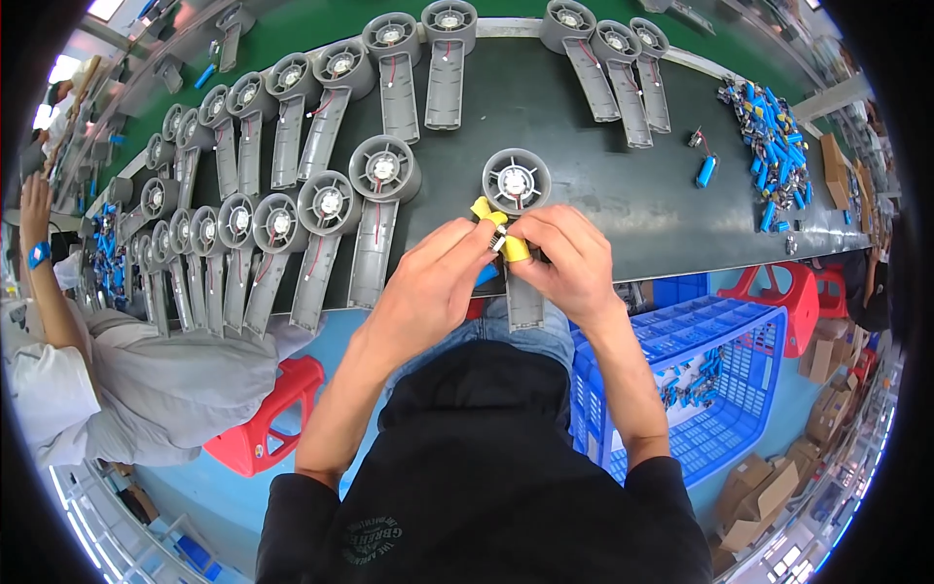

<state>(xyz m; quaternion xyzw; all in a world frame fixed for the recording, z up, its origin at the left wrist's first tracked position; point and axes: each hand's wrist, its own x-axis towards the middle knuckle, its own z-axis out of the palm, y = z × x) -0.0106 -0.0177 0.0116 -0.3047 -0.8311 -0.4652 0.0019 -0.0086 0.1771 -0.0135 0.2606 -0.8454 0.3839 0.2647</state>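
Observation:
Both hands meet over a grey fan housing (517, 165), a round shell with a spoked centre and an open grey handle (525, 304) lying toward me. My left hand (433, 274) pinches a small circuit board (498, 238) with white and dark parts. Just below its fingers, the end of a blue battery (487, 274) shows. My right hand (572, 258) is closed against the same spot, its fingertips pressed together; what they grip is mostly hidden. Yellow coverings (516, 249) show at the fingertips of both hands.
Rows of similar grey housings (331, 204) lie at left and along the far side. A heap of blue batteries with boards (778, 156) lies at right, with a single blue battery (706, 171) nearer. A blue crate (681, 336) and red stools (268, 419) stand below; a co-worker's arm (53, 292) is at left.

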